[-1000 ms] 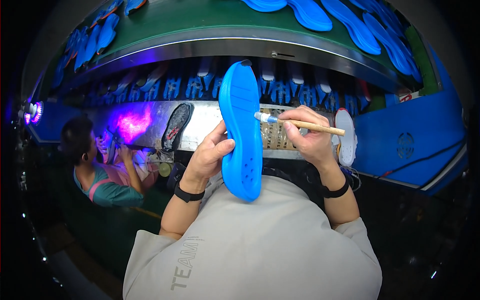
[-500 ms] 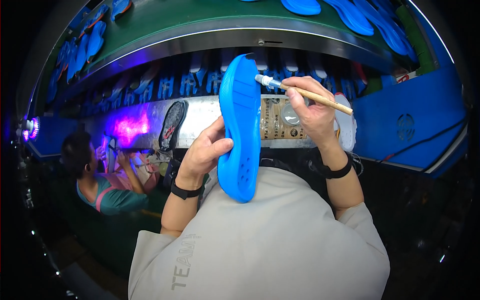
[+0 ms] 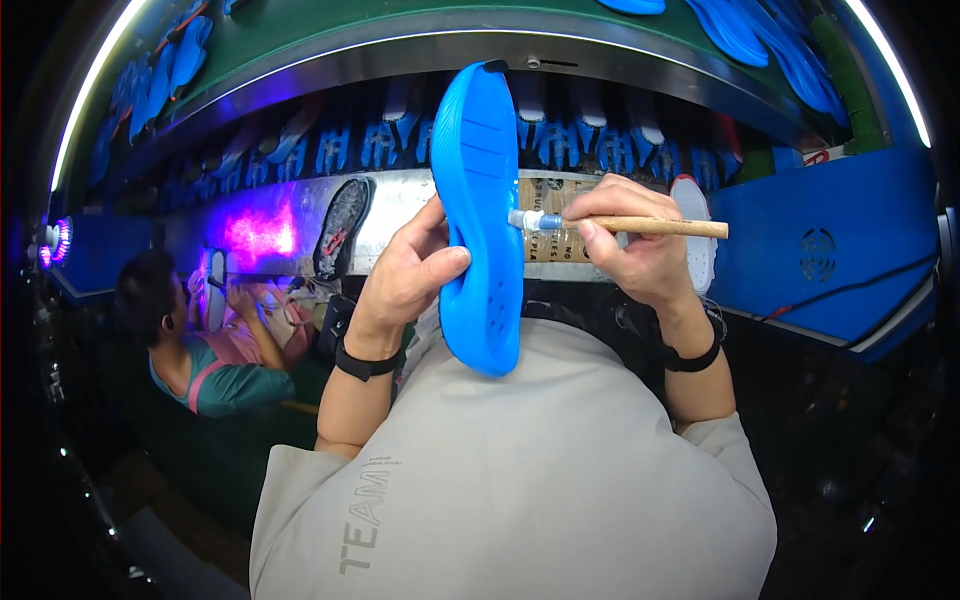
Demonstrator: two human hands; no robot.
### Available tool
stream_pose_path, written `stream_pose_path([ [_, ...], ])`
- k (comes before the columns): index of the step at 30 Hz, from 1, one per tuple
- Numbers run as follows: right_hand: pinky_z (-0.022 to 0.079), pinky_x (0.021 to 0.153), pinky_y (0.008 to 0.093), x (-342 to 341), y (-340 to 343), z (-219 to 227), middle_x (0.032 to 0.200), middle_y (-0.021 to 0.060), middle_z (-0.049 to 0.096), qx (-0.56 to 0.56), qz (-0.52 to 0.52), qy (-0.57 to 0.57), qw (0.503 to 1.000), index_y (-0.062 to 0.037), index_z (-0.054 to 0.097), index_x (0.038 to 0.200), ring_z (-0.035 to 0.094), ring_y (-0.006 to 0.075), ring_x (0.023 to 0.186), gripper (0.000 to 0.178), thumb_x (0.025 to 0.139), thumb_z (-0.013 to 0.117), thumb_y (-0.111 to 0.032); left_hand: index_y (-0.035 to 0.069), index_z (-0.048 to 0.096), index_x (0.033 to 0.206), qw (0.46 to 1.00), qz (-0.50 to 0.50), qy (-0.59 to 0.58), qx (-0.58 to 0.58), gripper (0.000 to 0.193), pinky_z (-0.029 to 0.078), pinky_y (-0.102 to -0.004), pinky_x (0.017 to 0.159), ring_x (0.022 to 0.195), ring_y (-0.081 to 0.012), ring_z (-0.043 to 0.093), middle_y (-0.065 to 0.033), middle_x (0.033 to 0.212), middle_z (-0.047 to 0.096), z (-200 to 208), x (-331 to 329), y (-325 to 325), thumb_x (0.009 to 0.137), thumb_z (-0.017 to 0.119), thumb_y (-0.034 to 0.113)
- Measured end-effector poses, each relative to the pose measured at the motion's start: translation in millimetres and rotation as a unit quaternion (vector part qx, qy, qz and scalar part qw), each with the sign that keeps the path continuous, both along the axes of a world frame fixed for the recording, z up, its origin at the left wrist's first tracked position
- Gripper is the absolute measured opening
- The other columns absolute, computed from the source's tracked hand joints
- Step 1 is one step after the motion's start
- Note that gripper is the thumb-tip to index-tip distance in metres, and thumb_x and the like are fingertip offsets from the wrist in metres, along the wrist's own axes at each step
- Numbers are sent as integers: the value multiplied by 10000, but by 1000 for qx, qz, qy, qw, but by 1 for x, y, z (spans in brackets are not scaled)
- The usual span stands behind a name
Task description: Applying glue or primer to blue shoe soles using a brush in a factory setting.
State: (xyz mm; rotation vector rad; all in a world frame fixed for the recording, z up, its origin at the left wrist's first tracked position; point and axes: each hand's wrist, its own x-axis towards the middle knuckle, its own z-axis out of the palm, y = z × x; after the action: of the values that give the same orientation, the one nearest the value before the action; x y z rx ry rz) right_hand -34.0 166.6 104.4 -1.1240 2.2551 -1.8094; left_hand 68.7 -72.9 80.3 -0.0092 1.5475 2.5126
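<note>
A long blue shoe sole stands lengthwise in front of my chest, with a small black patch at its far tip and several small holes near its close end. My left hand grips its left edge at the waist, thumb over the near face and fingers behind. In my right hand is a brush with a wooden handle, pinched between thumb and fingers. Its pale bristles touch the sole's right edge around mid-length. My right hand partly covers the brown-taped patch of the bench behind.
Past my hands runs a metal bench carrying a dark sole and a white sole. Beyond it, a green conveyor bears blue soles. A co-worker sits at left by a purple light. A blue panel stands right.
The brush has slid down the sole's right edge toward me, from near the far end to the middle. Its handle is now nearly level. The sole appears slightly higher in view.
</note>
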Motion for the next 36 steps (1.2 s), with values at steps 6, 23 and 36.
stream_pose_path([
  [6,449,575,305,4,3,4,702,78,651,-4,23,35,999,-7,707,844,570,172,610,148,715,635,1,-39,318,1517,1000,5,8,21,760,434,-359,1065,1219,-207,555,-131,1357,548,-6,0,-3,914,694,231],
  [23,447,577,297,23,16,17,697,77,637,-26,-2,-15,1000,-1,699,836,568,180,609,126,720,652,8,-14,254,1543,997,50,-21,60,714,506,-327,989,1158,-185,616,-123,1342,567,-12,-4,-12,976,614,230],
  [36,460,715,230,29,80,-20,929,78,632,-127,-202,-140,961,42,668,1023,583,113,790,157,917,588,-43,-75,488,1385,889,430,111,-114,483,536,-388,928,1129,-248,643,-153,1200,668,59,-224,-100,990,591,185],
])
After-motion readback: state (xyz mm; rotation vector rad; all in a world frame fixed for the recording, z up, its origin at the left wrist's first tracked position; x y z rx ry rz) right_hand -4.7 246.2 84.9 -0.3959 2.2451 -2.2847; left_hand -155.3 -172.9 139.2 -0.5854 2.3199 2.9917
